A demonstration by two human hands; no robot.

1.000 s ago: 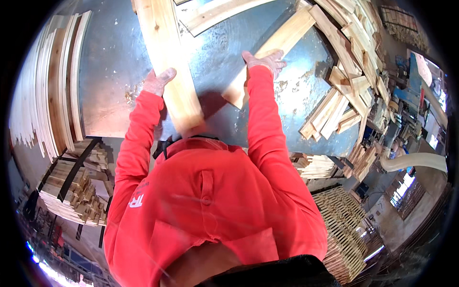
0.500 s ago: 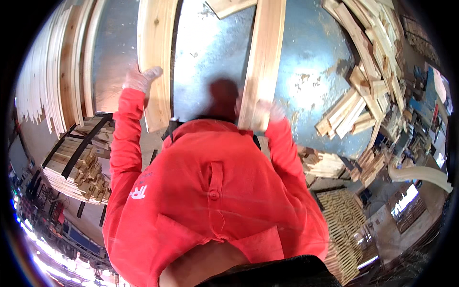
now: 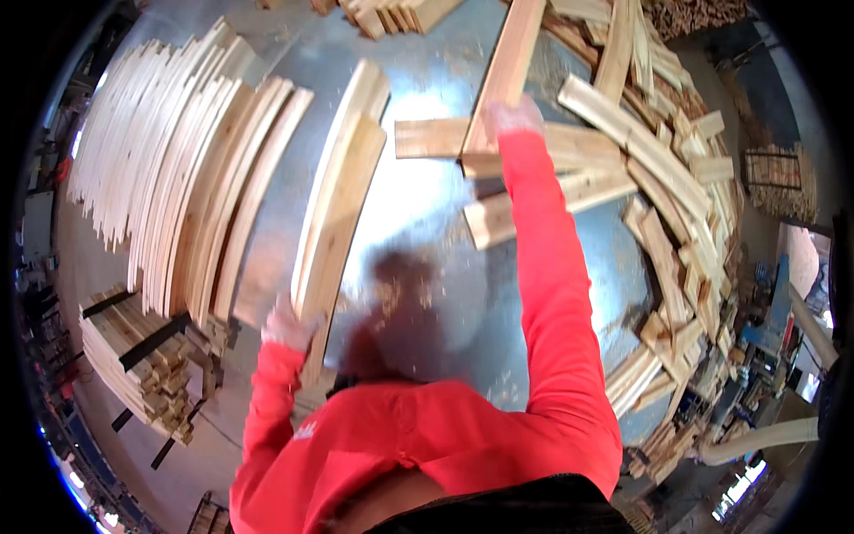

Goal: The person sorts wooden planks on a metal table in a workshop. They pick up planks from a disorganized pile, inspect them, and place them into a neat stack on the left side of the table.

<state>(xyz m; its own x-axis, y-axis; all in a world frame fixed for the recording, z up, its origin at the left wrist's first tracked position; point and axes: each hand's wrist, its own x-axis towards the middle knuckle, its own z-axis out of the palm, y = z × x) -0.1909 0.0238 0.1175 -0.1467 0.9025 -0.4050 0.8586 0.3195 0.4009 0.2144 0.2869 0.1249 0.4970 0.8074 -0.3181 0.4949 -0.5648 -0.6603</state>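
My left hand, in a pale glove, is closed at the near end of a pair of long wooden boards lying side by side on the metal table. Farther out, my right hand, also gloved, grips another wooden board near its near end. That board slants away from me and crosses over a short plank among loose pieces. Glove and blur partly hide the fingers of both hands.
Long pale slats stand in a row on the left. A heap of offcuts covers the right side. Lower left, a stack of boards rests on dark bars. Several short blocks lie at the far edge.
My right hand has swung far out and to the right with its board, which now lies over the loose planks. My left hand appears lower, at the boards' near end. The view has shifted.
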